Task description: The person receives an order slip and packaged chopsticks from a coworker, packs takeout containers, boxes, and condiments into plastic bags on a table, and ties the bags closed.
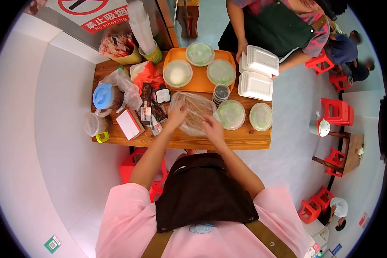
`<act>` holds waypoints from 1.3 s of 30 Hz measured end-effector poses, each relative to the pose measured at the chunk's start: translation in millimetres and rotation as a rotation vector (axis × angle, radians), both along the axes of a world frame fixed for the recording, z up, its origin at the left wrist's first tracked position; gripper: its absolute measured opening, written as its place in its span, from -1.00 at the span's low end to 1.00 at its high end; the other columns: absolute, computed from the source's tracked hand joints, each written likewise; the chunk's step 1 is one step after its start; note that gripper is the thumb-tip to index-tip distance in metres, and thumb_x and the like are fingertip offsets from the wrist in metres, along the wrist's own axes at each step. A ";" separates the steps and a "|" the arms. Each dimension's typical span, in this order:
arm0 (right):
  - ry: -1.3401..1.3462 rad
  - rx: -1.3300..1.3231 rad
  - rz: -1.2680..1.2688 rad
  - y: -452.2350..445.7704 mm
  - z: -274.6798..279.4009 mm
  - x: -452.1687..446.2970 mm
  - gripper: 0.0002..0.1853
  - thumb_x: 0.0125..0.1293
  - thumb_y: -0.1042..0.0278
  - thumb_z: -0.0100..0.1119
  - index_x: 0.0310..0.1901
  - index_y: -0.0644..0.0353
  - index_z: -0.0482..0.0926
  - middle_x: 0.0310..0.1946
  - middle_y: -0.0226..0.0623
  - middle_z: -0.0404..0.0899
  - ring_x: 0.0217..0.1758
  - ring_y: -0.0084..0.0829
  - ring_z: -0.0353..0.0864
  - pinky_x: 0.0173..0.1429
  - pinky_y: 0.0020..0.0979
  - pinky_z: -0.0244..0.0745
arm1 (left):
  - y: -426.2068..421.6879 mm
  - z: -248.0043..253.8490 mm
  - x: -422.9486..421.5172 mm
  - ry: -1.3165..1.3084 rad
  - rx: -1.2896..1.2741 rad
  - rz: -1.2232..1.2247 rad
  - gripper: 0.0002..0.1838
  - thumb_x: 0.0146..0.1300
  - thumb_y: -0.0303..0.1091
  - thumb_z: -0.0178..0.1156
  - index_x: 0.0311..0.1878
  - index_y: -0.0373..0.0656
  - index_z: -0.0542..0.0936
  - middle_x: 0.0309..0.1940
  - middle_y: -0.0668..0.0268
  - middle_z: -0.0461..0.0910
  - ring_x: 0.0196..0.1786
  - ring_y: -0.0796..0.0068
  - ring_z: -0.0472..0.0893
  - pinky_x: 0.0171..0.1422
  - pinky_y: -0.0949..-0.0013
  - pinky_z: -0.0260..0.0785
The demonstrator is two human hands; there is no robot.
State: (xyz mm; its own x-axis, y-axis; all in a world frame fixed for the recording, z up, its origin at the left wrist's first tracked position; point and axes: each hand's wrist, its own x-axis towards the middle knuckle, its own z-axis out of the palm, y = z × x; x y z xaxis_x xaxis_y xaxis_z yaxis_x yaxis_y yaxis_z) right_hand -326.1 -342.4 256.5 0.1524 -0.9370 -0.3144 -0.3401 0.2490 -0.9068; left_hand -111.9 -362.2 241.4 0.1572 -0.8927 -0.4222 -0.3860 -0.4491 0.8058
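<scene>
The table [241,141] carries everything in hand, with the orange tray [200,78] at its far side. A co-worker [271,32] in a dark apron stands beyond and to the right of the tray, one hand at the white boxes [256,86], which sit in two stacks just right of it.

The bag [194,112], clear and thin, lies crumpled on the table just nearer the wearer than the tray. Of five lidded bowls [231,115], three stand on the tray and two nearer the wearer, off its right end. The jug [102,96] with a blue lid is well left of the tray; the notepad [128,124] lies nearer, left of it.

Both hands are in front of the tray, on the bag: the left hand [179,116] has its fingers drawn in on the film at one side, the right hand [211,128] pinches the other. The sauce cups [221,93], stacked, stand by the tray's near right corner.

The step in hand looks like parting the bag's mouth. The next move seems to call for a sure pinch on each layer, hands spreading evenly, clear of the cups.
</scene>
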 end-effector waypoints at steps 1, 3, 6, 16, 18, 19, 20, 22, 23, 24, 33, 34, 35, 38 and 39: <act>-0.111 0.007 -0.037 5.9 8.1 -14.8 -0.67 0.36 0.37 0.26 0.11 0.32 0.64 -0.15 -0.18 0.74 -0.12 -0.29 0.70 0.05 -0.31 0.57 | 7.4 -5.7 -4.6 0.040 -0.012 0.021 -0.45 0.38 -0.23 0.24 0.37 -0.27 0.51 0.19 -0.08 0.63 0.25 0.00 0.63 0.31 0.16 0.46; -0.008 -0.042 -0.248 17.8 6.5 -49.5 -0.71 0.39 0.39 0.24 0.06 0.35 0.66 -0.09 -0.24 0.73 -0.15 -0.44 0.67 0.04 -0.40 0.56 | 22.6 -16.7 -19.5 -0.072 -0.114 -0.003 -0.58 0.41 -0.29 0.21 0.27 -0.25 0.58 0.07 -0.01 0.70 0.13 0.09 0.69 0.22 0.19 0.52; 0.067 -0.026 -0.558 21.7 -10.0 -90.0 -0.62 0.43 0.32 0.25 0.20 0.29 0.56 0.01 -0.28 0.68 -0.12 -0.41 0.65 0.01 -0.33 0.57 | 31.9 9.8 -60.2 0.002 -0.190 0.039 -0.64 0.42 -0.31 0.18 0.20 -0.26 0.60 0.03 0.02 0.71 0.08 0.07 0.71 0.16 0.17 0.54; -0.402 0.383 -0.517 -22.6 -26.4 -116.3 -0.32 0.52 0.02 0.21 0.55 -0.02 0.23 0.36 -0.19 0.44 0.30 -0.21 0.57 -0.12 -0.14 0.76 | -24.7 31.4 -144.9 -0.108 -0.250 -0.186 -0.59 0.39 -0.41 0.13 0.27 -0.29 0.54 0.16 -0.11 0.62 0.24 -0.12 0.57 0.29 0.04 0.42; -0.405 0.380 -0.452 -22.7 -27.3 -122.7 -0.36 0.53 0.06 0.20 0.53 -0.01 0.25 0.35 -0.17 0.45 0.18 -0.24 0.67 -0.20 -0.20 0.81 | -30.1 19.3 -148.4 -0.174 -0.261 -0.223 -0.58 0.39 -0.38 0.14 0.28 -0.30 0.53 0.17 -0.10 0.62 0.24 -0.13 0.57 0.30 0.03 0.41; -0.404 0.378 -0.454 -23.0 -28.0 -123.6 -0.37 0.52 0.06 0.20 0.51 0.00 0.26 0.32 -0.18 0.47 0.14 -0.26 0.69 -0.21 -0.21 0.81 | -32.7 15.5 -149.6 -0.207 -0.268 -0.241 -0.57 0.38 -0.37 0.15 0.28 -0.30 0.53 0.17 -0.10 0.61 0.24 -0.14 0.56 0.31 0.02 0.40; -0.404 0.374 -0.455 -23.6 -28.9 -123.8 -0.38 0.52 0.07 0.21 0.50 0.00 0.27 0.30 -0.18 0.49 0.10 -0.28 0.71 -0.23 -0.22 0.81 | -35.1 12.0 -151.2 -0.222 -0.236 -0.246 -0.57 0.37 -0.36 0.17 0.27 -0.31 0.53 0.17 -0.11 0.61 0.25 -0.15 0.55 0.32 0.00 0.39; -0.422 0.373 -0.457 -24.5 -33.7 -125.0 -0.40 0.52 0.09 0.21 0.49 0.01 0.28 0.28 -0.18 0.51 0.07 -0.28 0.73 -0.23 -0.22 0.82 | -40.9 12.4 -154.9 -0.250 -0.171 -0.255 -0.57 0.35 -0.35 0.20 0.24 -0.33 0.55 0.16 -0.14 0.61 0.25 -0.18 0.51 0.34 -0.04 0.36; -0.440 0.376 -0.460 -23.9 -36.3 -125.0 -0.41 0.53 0.11 0.20 0.48 0.00 0.28 0.29 -0.18 0.50 0.07 -0.27 0.73 -0.23 -0.21 0.82 | -42.8 12.5 -157.2 -0.258 -0.122 -0.241 -0.56 0.34 -0.32 0.21 0.24 -0.32 0.56 0.15 -0.13 0.62 0.26 -0.16 0.51 0.35 -0.04 0.34; -0.457 0.380 -0.463 -23.5 -36.9 -124.9 -0.42 0.54 0.13 0.19 0.48 0.00 0.28 0.29 -0.17 0.50 0.08 -0.26 0.73 -0.22 -0.20 0.83 | -44.5 12.3 -159.7 -0.266 -0.072 -0.226 -0.55 0.34 -0.29 0.22 0.24 -0.30 0.57 0.15 -0.12 0.64 0.27 -0.13 0.51 0.36 -0.04 0.32; -0.571 0.463 -0.562 9.5 -30.7 -128.5 -0.50 0.59 0.22 0.12 0.47 -0.01 0.27 0.31 -0.24 0.48 0.17 -0.20 0.67 -0.14 -0.19 0.80 | -46.3 11.9 -169.6 -0.418 0.047 -0.346 -0.53 0.27 -0.16 0.29 0.20 -0.15 0.68 0.02 0.01 0.74 0.26 -0.02 0.52 0.40 -0.03 0.15; -0.593 0.461 -0.579 15.2 -28.8 -126.8 -0.48 0.58 0.23 0.13 0.48 0.00 0.26 0.32 -0.23 0.46 0.16 -0.19 0.67 -0.12 -0.17 0.80 | -43.9 13.1 -170.1 -0.418 0.050 -0.354 -0.53 0.26 -0.16 0.30 0.20 -0.13 0.68 0.01 0.01 0.74 0.26 -0.01 0.51 0.40 -0.03 0.15; -0.617 0.457 -0.596 20.4 -27.1 -124.4 -0.46 0.58 0.25 0.13 0.49 0.01 0.25 0.33 -0.21 0.45 0.15 -0.17 0.67 -0.09 -0.15 0.79 | -40.1 14.5 -170.3 -0.437 0.033 -0.358 -0.53 0.25 -0.15 0.31 0.19 -0.13 0.69 0.00 0.02 0.75 0.27 0.00 0.51 0.39 -0.03 0.16; -0.631 0.431 -0.623 33.0 -20.2 -116.5 -0.45 0.56 0.28 0.14 0.50 0.02 0.25 0.34 -0.18 0.45 0.14 -0.16 0.67 -0.07 -0.13 0.79 | -28.0 14.7 -166.1 -0.458 -0.020 -0.357 -0.53 0.21 -0.14 0.34 0.17 -0.10 0.71 -0.03 0.05 0.75 0.27 0.02 0.49 0.36 -0.01 0.18; -0.626 0.421 -0.630 37.4 -16.9 -114.4 -0.45 0.56 0.28 0.14 0.50 0.02 0.25 0.33 -0.18 0.45 0.15 -0.16 0.66 -0.07 -0.13 0.79 | -25.2 13.5 -163.8 -0.439 -0.038 -0.350 -0.54 0.21 -0.14 0.34 0.16 -0.09 0.72 -0.04 0.07 0.75 0.27 0.03 0.49 0.35 0.00 0.19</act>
State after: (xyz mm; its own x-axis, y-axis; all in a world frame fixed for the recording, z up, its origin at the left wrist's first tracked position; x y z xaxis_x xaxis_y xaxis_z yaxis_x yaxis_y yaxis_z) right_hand -440.5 -305.0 239.6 -0.0840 -0.7339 -0.6740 0.4777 0.5640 -0.6736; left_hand -275.7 -387.4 254.9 0.0022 -0.9366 -0.3505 -0.8096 -0.2074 0.5491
